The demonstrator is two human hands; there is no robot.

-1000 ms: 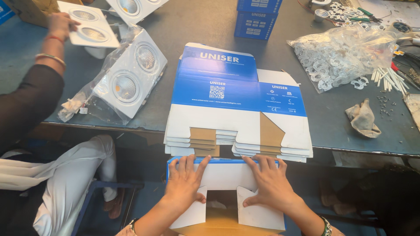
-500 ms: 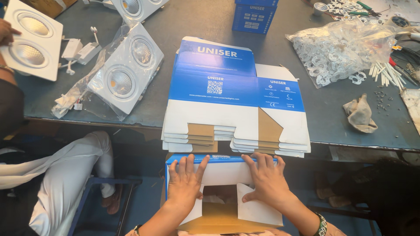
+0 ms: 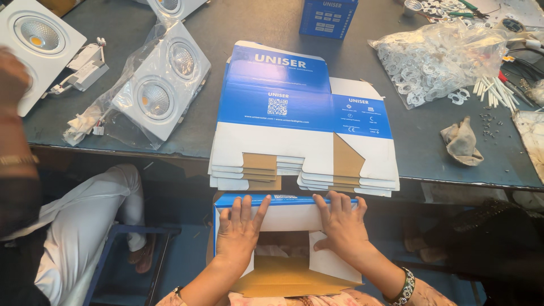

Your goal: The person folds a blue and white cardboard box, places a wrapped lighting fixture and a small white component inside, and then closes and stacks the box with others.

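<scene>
Pressing down on the white inner flaps of a blue-and-white carton [image 3: 286,238], both of the person's hands lay flat with nothing grasped. The left hand [image 3: 241,229] had its fingers spread and extended across the left flap, and the right hand [image 3: 341,224] rested palm-down on the right flap, fingers stretched forward and thumb tucked against the flap's inner edge. A beaded bracelet [image 3: 403,288] circled the right wrist. That carton sat just in front of the grey table's [image 3: 272,22] near edge, below table level and close to the person's body, its brown cardboard interior showing between the two flaps.

A stack of flattened blue-and-white cartons [image 3: 303,130] lay on the table directly beyond the held carton, overhanging the table edge. Left of that stack lay a white twin-lamp fitting in a clear plastic bag [image 3: 161,85]. Farther left of the stack, a single white square lamp fitting [image 3: 37,42] and a small white driver unit with wires [image 3: 82,65] rested near another person's blurred hand [image 3: 14,76]. Right of the stack were a clear bag of small transparent rings [image 3: 439,56], a bundle of white sticks [image 3: 496,90] and a crumpled cloth [image 3: 462,141]. Beyond the stack stood an upright blue box [image 3: 328,17].
</scene>
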